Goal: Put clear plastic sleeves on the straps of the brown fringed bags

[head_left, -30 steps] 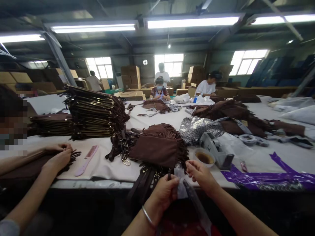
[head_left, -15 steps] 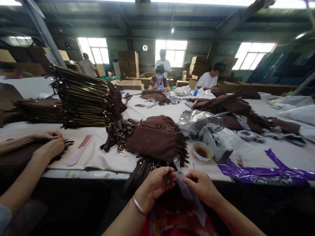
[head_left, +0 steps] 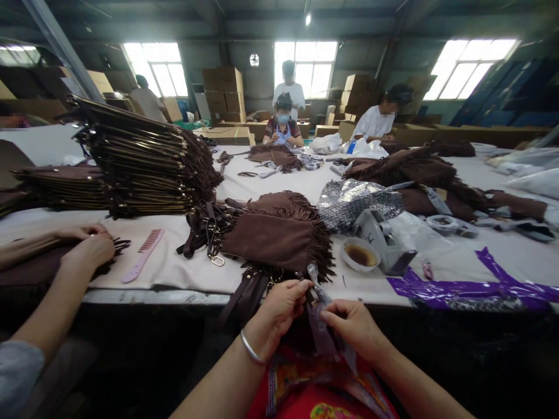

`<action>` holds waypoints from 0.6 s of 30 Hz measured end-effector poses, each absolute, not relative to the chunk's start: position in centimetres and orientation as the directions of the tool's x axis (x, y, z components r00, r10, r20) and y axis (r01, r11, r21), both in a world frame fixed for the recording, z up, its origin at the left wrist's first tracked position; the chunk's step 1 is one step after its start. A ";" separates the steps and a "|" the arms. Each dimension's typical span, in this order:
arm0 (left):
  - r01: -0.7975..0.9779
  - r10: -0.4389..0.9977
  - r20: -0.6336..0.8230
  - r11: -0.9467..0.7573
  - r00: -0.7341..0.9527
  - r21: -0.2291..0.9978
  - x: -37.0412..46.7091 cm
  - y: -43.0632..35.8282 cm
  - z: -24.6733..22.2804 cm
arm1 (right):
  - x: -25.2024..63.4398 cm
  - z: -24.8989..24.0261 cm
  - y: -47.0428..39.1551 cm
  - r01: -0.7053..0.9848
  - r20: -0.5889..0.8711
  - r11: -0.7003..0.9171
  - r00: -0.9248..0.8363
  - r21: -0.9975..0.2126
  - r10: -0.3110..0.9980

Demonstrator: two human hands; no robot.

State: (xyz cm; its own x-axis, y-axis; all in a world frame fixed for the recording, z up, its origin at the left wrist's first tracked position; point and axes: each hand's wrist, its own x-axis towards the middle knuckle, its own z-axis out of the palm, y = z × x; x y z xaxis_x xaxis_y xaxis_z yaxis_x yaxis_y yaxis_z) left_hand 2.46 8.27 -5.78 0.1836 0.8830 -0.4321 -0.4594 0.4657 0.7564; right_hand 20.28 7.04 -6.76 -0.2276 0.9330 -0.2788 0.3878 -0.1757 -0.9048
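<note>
A brown fringed suede bag (head_left: pixel 268 241) lies at the table's front edge, with dark straps and gold clasps (head_left: pixel 213 238) at its left. Just below its lower right corner, my left hand (head_left: pixel 283 302) has its fingers pinched on a small dark strap end. My right hand (head_left: pixel 351 326) pinches a translucent plastic wrap (head_left: pixel 322 331), which hangs down past the table edge. The wrap's upper end reaches the bag's corner, between my two hands. A red printed packet or cloth (head_left: pixel 327 396) is below my hands.
Stacked brown bags (head_left: pixel 144 169) stand at the left, near a pink comb (head_left: pixel 144 255) and a co-worker's hands (head_left: pixel 89 241). A bowl of brown liquid (head_left: pixel 360 254), tape dispenser (head_left: pixel 384 241) and purple plastic (head_left: pixel 471 297) lie right. Other people are across the table.
The view has tilted down a little. My left fingers have closed more tightly at the strap end, and the wrap has shifted between my hands. More of the red item shows.
</note>
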 end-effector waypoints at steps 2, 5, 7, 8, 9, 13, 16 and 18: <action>-0.462 0.882 -0.435 0.467 0.182 0.754 2.5 8.4 -5.9 | 20.2 -6.8 7.0 0.372 -0.287 -0.188 -0.233 -0.909 0.929; -0.474 0.884 -0.430 0.462 0.183 0.749 2.7 8.5 -6.2 | 20.0 -6.8 6.9 0.357 -0.307 -0.215 -0.225 -0.909 0.925; -0.485 0.885 -0.431 0.460 0.179 0.744 2.8 8.5 -6.4 | 19.9 -6.7 6.9 0.347 -0.316 -0.231 -0.214 -0.909 0.924; -0.488 0.883 -0.434 0.462 0.177 0.741 2.8 8.4 -6.5 | 19.9 -6.7 6.9 0.344 -0.316 -0.233 -0.211 -0.910 0.925; -0.486 0.882 -0.440 0.464 0.171 0.741 2.9 8.4 -6.5 | 19.9 -6.7 6.9 0.341 -0.316 -0.233 -0.210 -0.911 0.925; -0.416 0.891 -0.436 0.447 0.129 0.792 2.9 8.1 -6.4 | 20.0 -6.7 7.1 0.311 -0.321 -0.249 -0.207 -0.917 0.924; -0.262 0.926 -0.370 0.376 0.073 0.889 2.7 8.0 -6.3 | 19.5 -6.9 7.5 0.281 -0.347 -0.287 -0.195 -0.916 0.917; -0.185 0.940 -0.340 0.339 0.031 0.922 2.4 7.9 -6.2 | 18.9 -7.0 7.8 0.272 -0.375 -0.317 -0.195 -0.909 0.906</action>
